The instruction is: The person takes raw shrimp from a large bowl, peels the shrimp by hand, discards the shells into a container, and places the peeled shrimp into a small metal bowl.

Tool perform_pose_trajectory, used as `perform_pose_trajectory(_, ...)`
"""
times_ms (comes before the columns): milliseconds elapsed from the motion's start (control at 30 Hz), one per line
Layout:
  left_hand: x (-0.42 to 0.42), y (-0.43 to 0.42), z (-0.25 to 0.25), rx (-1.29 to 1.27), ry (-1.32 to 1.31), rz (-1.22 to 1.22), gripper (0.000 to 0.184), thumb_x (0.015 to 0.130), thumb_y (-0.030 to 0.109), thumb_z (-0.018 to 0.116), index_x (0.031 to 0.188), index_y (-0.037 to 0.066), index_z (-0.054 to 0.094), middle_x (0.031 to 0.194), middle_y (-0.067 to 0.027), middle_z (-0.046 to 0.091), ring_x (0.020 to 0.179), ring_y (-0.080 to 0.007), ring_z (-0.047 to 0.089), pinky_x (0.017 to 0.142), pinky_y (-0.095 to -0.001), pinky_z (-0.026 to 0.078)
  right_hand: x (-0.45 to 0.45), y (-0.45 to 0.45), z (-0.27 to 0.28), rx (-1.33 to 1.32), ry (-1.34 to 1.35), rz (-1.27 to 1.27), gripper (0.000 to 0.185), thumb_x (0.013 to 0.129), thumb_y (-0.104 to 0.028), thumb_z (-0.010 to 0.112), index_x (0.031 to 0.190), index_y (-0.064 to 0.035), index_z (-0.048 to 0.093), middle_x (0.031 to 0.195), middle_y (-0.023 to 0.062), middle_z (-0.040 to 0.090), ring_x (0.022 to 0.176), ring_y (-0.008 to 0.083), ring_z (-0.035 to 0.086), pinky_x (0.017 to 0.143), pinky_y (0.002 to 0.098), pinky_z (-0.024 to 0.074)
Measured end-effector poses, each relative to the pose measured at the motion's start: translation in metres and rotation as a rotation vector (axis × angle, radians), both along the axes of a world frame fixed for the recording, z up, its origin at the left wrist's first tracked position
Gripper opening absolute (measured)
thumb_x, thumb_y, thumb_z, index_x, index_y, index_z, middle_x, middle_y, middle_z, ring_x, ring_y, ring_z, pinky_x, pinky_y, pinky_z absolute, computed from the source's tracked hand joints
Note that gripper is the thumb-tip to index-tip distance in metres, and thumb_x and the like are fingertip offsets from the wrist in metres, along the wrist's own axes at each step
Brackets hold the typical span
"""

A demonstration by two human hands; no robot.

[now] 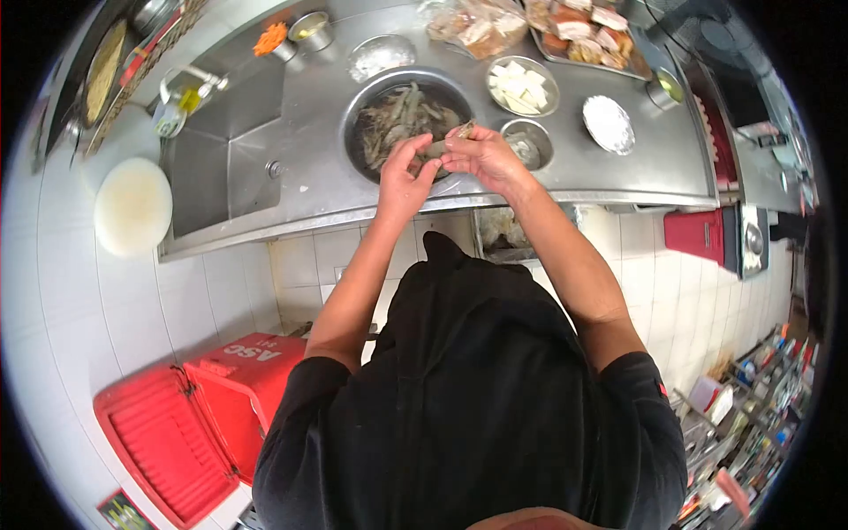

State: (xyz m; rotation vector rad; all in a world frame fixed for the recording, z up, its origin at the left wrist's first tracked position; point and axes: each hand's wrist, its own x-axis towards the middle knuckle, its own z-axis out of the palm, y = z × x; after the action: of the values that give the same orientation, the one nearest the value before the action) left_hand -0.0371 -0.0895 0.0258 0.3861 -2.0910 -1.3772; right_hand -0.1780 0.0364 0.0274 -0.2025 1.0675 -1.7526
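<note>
A raw grey shrimp (436, 149) is held between my two hands over the near right rim of a large metal basin (345, 132). My left hand (409, 177) pinches one end with thumb and fingers. At the other end, the fingers of my right hand (484, 157) are closed around it, hiding part of its body. Several unpeeled shrimp (389, 124) lie heaped inside the basin. Just right of my right hand is a small metal bowl (541, 134), whose contents I cannot make out clearly.
The steel counter (305, 97) holds a bowl of white chunks (519, 87), orange strips (270, 39) in a cup, a tray of meat pieces (583, 34), and a foil-like dish (608, 124). A sink (252, 172) lies left; an open red bin (168, 442) stands below.
</note>
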Motion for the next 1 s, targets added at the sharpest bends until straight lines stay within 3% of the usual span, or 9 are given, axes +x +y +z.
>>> perform_pose_trajectory(133, -0.020, 0.019, -0.014, 0.200, -0.101, -0.149, 0.027, 0.088, 0.001, 0.068, 0.115, 0.001, 0.068, 0.089, -0.0032, 0.070, 0.077, -0.0088, 0.061, 0.068, -0.0249, 0.050, -0.008, 0.041, 0.002, 0.008, 0.021, -0.087, 0.017, 0.090, -0.011, 0.072, 0.104, -0.0045, 0.064, 0.092, 0.0060, 0.068, 0.080, 0.0189, 0.071, 0.075, 0.0330, 0.0588)
perform_pose_trajectory(167, -0.022, 0.024, -0.016, 0.208, -0.139, -0.166, 0.026, 0.088, 0.001, 0.067, 0.114, 0.001, 0.068, 0.088, -0.0029, 0.069, 0.077, -0.0085, 0.061, 0.068, -0.0246, 0.050, -0.016, 0.056, -0.003, 0.103, 0.116, -0.082, 0.028, 0.088, -0.013, 0.075, 0.112, -0.0036, 0.063, 0.100, 0.0070, 0.068, 0.089, 0.0198, 0.070, 0.080, 0.0331, 0.0572)
perform_pose_trajectory(267, -0.028, 0.038, -0.018, 0.157, -0.210, -0.216, 0.025, 0.089, 0.001, 0.066, 0.114, 0.001, 0.068, 0.089, -0.0027, 0.069, 0.077, -0.0080, 0.060, 0.068, -0.0241, 0.049, -0.028, 0.095, -0.017, 0.274, 0.578, -0.319, 0.048, 0.084, -0.016, 0.079, 0.125, -0.0009, 0.058, 0.111, 0.0099, 0.065, 0.104, 0.0229, 0.066, 0.090, 0.0352, 0.0539)
perform_pose_trajectory(300, -0.030, 0.043, -0.018, 0.127, -0.227, -0.233, 0.025, 0.090, 0.001, 0.066, 0.114, 0.001, 0.068, 0.090, -0.0027, 0.069, 0.077, -0.0079, 0.060, 0.068, -0.0239, 0.048, -0.033, 0.108, -0.016, 0.355, 0.773, -0.294, 0.065, 0.080, -0.017, 0.082, 0.136, -0.0013, 0.052, 0.122, 0.0125, 0.063, 0.114, 0.0245, 0.062, 0.098, 0.0376, 0.0497)
perform_pose_trajectory(400, -0.039, 0.061, -0.020, 0.080, -0.217, -0.287, 0.026, 0.092, 0.001, 0.065, 0.118, 0.002, 0.067, 0.093, -0.0010, 0.069, 0.083, -0.0068, 0.062, 0.073, -0.0238, 0.050, -0.023, 0.124, 0.016, 0.368, 1.216, -0.094, 0.070, 0.077, -0.017, 0.082, 0.138, -0.0040, 0.051, 0.127, 0.0136, 0.062, 0.115, 0.0257, 0.061, 0.101, 0.0383, 0.0479)
perform_pose_trajectory(433, -0.042, 0.067, -0.020, 0.105, -0.204, -0.313, 0.026, 0.091, 0.001, 0.065, 0.117, 0.002, 0.067, 0.094, -0.0014, 0.069, 0.084, -0.0072, 0.062, 0.073, -0.0243, 0.050, -0.023, 0.124, 0.010, 0.265, 1.369, -0.088, 0.060, 0.077, -0.019, 0.079, 0.131, -0.0056, 0.057, 0.120, 0.0167, 0.066, 0.105, 0.0302, 0.065, 0.094, 0.0393, 0.0506)
perform_pose_trajectory(567, -0.057, 0.088, -0.031, 0.190, -0.162, -0.354, 0.024, 0.090, 0.000, 0.066, 0.114, 0.002, 0.066, 0.095, -0.0030, 0.069, 0.084, -0.0085, 0.063, 0.074, -0.0258, 0.051, -0.025, 0.124, -0.013, 0.338, 1.309, 0.073, 0.028, 0.083, -0.021, 0.072, 0.103, -0.0032, 0.068, 0.084, 0.0203, 0.068, 0.079, 0.0393, 0.065, 0.069, 0.0463, 0.0497)
perform_pose_trajectory(800, -0.058, 0.119, -0.053, 0.193, -0.336, -0.387, 0.018, 0.090, 0.004, 0.069, 0.108, 0.003, 0.066, 0.086, -0.0012, 0.067, 0.073, -0.0074, 0.060, 0.067, -0.0256, 0.051, -0.005, 0.171, -0.029, 0.470, 1.118, -0.040, 0.021, 0.087, -0.023, 0.071, 0.088, -0.0020, 0.067, 0.071, 0.0186, 0.062, 0.064, 0.0362, 0.058, 0.062, 0.0430, 0.0464)
perform_pose_trajectory(1000, -0.061, 0.139, -0.066, 0.302, -0.441, -0.446, 0.017, 0.091, 0.005, 0.068, 0.107, 0.001, 0.065, 0.083, -0.0009, 0.066, 0.071, -0.0061, 0.058, 0.064, -0.0245, 0.049, 0.002, 0.206, -0.053, 0.519, 1.159, -0.063, 0.018, 0.090, -0.020, 0.067, 0.085, -0.0020, 0.068, 0.072, 0.0190, 0.062, 0.064, 0.0360, 0.058, 0.062, 0.0426, 0.0461)
